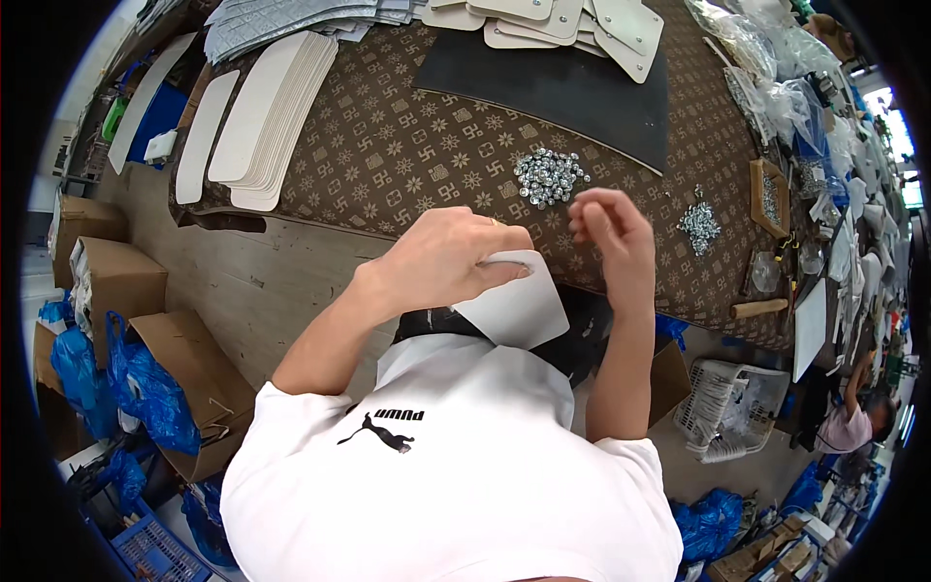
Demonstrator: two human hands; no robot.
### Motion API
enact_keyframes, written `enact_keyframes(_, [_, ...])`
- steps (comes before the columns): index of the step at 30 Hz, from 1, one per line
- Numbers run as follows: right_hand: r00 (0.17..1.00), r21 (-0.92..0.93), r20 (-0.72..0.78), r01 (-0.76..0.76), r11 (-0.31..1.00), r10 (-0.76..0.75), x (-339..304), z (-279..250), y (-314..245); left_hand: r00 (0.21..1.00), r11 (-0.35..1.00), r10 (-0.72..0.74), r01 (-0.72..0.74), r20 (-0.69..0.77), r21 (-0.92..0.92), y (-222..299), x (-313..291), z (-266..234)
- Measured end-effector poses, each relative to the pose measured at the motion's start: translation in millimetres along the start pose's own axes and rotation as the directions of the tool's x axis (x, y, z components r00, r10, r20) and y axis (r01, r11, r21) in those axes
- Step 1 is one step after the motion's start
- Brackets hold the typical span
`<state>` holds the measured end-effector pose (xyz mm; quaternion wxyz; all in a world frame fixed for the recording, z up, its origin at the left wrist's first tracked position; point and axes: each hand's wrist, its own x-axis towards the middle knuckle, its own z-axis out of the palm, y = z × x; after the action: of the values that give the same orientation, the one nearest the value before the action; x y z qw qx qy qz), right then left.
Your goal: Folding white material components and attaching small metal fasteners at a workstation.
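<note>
My left hand (441, 254) is closed on the edge of a white rounded-corner panel (524, 308), thumb on its face, held over my lap at the table's near edge. My right hand (617, 231) is raised to the right of the panel, apart from it. Its fingers are curled together, and whatever they may hold is hidden. Just beyond it lies a heap of shiny round metal fastener pieces (546, 178). A second heap of smaller metal pieces (699, 228) sits farther right on the patterned tablecloth (417, 165).
White panels fitted with metal studs (626, 34) are piled on a black board (553, 82). Long white strips (276, 112) lie stacked at left. A wooden box (769, 199) and a wooden-handled tool (759, 308) are at right. Cardboard boxes (184, 373) stand left; a white basket (732, 407) right.
</note>
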<state>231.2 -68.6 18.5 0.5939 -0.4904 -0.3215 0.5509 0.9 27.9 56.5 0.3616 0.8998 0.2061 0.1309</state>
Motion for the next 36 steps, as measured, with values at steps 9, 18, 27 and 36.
enact_keyframes(9, [0.838,-0.933,-0.035,0.168,0.320,-0.545,41,-36,38,0.958,0.982,0.182,-0.188,-0.220,-0.009,-17,5,-7])
enact_keyframes(18, [0.993,-0.033,0.051,-0.103,0.994,0.105,-7,4,0,0.924,0.921,0.319,-0.355,-0.211,-0.161,-14,32,1])
enact_keyframes(27, [0.976,0.288,0.195,-0.152,0.946,0.098,-21,11,6,0.918,0.874,0.355,-0.393,-0.177,-0.286,-3,37,-1])
enact_keyframes(36, [0.989,0.345,0.144,-0.010,0.939,-0.043,-23,10,14,0.934,0.872,0.339,-0.356,-0.111,-0.335,5,40,-3])
